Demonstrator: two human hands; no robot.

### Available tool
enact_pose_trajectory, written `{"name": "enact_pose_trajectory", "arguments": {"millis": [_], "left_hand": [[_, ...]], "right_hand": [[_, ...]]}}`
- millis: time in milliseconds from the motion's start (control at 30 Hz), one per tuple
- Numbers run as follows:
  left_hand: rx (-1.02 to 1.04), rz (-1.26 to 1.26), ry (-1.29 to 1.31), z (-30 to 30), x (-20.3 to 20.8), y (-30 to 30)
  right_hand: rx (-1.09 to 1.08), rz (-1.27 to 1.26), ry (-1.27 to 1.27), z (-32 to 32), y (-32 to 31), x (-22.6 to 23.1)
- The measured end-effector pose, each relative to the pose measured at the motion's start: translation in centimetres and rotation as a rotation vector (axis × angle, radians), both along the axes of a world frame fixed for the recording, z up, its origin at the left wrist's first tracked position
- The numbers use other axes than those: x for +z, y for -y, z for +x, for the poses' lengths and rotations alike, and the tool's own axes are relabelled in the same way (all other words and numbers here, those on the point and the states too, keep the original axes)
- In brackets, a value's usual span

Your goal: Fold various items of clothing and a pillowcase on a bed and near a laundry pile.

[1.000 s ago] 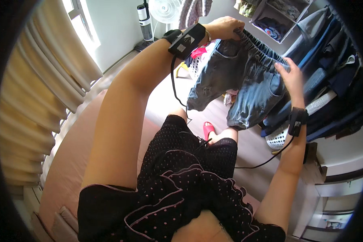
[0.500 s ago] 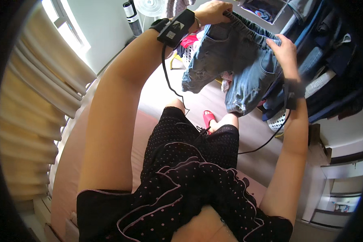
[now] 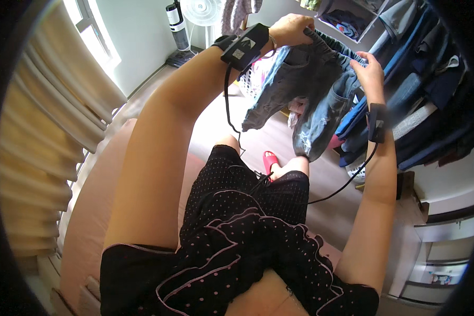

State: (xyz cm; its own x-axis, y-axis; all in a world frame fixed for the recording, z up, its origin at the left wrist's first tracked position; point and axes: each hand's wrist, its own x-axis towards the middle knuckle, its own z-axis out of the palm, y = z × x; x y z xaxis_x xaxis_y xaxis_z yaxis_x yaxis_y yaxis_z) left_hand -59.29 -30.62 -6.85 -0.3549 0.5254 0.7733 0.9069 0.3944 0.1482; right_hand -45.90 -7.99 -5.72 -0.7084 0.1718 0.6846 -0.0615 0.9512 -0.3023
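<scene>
A pair of blue denim shorts (image 3: 321,79) with an elastic waistband and frayed patches hangs in front of me, held up by both hands. My left hand (image 3: 294,29) is closed on the left end of the waistband. At the right end, my right hand (image 3: 369,73) pinches the waistband between thumb and fingers. The two legs of the shorts dangle apart above the floor, the right one reaching close to my knee. Each wrist wears a black box with a cable, the left box (image 3: 245,47) being the larger in view.
Dark clothes and jeans (image 3: 421,84) hang thickly along the right. Behind the shorts are a white laundry basket (image 3: 247,81) and a shelf (image 3: 353,31) with folded clothes. A white fan (image 3: 201,11) stands at the back; beige curtains (image 3: 34,142) and a pink bed (image 3: 97,210) are at left.
Both hands have drawn slightly closer together, the left one moving right and a little down. The shorts have bunched narrower, and their legs hang slightly lower.
</scene>
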Motion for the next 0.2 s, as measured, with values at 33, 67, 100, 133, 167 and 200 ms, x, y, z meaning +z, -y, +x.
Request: {"name": "enact_pose_trajectory", "arguments": {"millis": [33, 67, 100, 133, 167, 200], "left_hand": [[-0.007, 0.026, -0.014, 0.1, 0.1, -0.2], [-0.022, 0.033, 0.071, 0.3, 0.2, -0.5], [-0.034, 0.034, 0.15, 0.7, 0.2, -0.9], [-0.1, 0.067, 0.189, 1.1, 0.3, -1.2], [-0.136, 0.066, 0.211, 1.3, 0.7, -2.0], [-0.127, 0.074, 0.204, 1.1, 1.0, -1.5]], "right_hand": [[-0.011, -0.013, 0.017, -0.6, -0.1, -0.1], [0.028, -0.118, 0.009, -1.2, -0.2, -0.3], [0.036, -0.251, 0.014, -1.6, -0.3, -0.6], [0.132, -0.345, 0.0, -2.1, -0.4, -0.7], [0.171, -0.313, -0.011, -2.8, -0.6, -0.3], [0.261, -0.39, 0.036, -3.3, -0.7, 0.0]]}}
